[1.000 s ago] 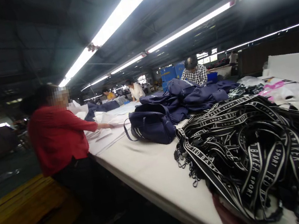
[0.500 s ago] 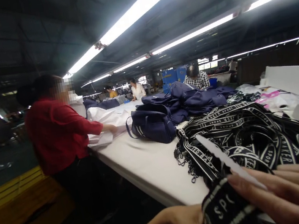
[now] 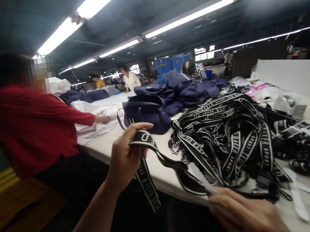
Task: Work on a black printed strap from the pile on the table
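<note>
Two hands, left (image 3: pixel 128 156) and right (image 3: pixel 244 216), work one strap (image 3: pixel 162 158). One strap pile (image 3: pixel 237 137), one navy bag (image 3: pixel 145 113) (more heaped behind, uncountable), four other people.

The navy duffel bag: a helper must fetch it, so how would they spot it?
On the long white table, look just past the heap of black lettered straps. The navy duffel bag stands alone in front of the piled navy bags, its loop handle facing the person in red.
</note>
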A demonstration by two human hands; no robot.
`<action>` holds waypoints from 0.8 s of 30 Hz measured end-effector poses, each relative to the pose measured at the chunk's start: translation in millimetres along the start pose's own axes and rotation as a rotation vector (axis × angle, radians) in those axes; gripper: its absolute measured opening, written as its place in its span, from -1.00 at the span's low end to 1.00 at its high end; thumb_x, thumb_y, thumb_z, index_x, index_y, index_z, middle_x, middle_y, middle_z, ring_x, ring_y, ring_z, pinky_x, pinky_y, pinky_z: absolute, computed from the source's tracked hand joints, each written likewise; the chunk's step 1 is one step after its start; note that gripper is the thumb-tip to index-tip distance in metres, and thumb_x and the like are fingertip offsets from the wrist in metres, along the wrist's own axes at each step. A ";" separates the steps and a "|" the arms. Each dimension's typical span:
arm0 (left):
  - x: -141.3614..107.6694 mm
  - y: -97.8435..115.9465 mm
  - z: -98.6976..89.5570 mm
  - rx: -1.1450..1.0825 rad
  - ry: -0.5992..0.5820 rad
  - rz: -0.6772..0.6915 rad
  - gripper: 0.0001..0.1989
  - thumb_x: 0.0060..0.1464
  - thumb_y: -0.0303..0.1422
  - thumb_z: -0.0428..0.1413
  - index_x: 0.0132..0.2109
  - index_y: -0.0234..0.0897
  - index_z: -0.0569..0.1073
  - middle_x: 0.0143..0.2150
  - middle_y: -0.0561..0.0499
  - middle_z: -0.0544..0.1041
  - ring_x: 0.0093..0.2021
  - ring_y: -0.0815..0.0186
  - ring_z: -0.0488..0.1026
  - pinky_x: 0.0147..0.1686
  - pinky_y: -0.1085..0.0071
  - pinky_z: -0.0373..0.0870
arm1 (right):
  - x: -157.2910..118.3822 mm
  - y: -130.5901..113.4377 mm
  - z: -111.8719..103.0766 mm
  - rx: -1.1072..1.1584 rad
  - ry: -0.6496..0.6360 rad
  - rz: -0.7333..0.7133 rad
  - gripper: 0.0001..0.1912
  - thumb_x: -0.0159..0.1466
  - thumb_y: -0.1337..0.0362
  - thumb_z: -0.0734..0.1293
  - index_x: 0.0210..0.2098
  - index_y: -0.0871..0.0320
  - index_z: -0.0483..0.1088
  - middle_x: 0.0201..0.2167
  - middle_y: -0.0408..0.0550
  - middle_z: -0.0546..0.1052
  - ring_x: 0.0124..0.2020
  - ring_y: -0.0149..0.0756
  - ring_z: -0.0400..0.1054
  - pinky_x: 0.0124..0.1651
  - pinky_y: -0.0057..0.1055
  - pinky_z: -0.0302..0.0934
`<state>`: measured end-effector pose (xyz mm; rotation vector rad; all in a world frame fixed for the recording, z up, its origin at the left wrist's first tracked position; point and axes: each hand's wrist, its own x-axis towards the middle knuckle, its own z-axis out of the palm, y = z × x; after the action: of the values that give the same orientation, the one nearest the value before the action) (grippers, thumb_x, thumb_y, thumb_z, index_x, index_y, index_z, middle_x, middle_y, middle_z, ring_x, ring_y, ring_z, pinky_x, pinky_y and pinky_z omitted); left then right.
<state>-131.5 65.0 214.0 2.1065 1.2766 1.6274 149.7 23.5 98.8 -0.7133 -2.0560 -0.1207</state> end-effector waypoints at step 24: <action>40.0 6.8 27.5 -0.093 -0.111 -0.085 -0.71 0.21 -0.22 0.05 -0.09 -0.30 0.52 -0.45 0.08 0.37 -0.55 0.46 0.23 -0.59 0.53 0.14 | 84.6 2.3 67.5 1.552 -0.243 0.826 -0.61 0.16 -0.03 0.46 -0.23 0.17 0.51 -0.54 -0.20 0.37 -0.57 -0.52 0.10 -0.48 -0.55 0.06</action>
<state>-103.3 98.7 235.7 2.0278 1.2139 1.4843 66.4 86.3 128.0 -0.4427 -1.2688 1.8408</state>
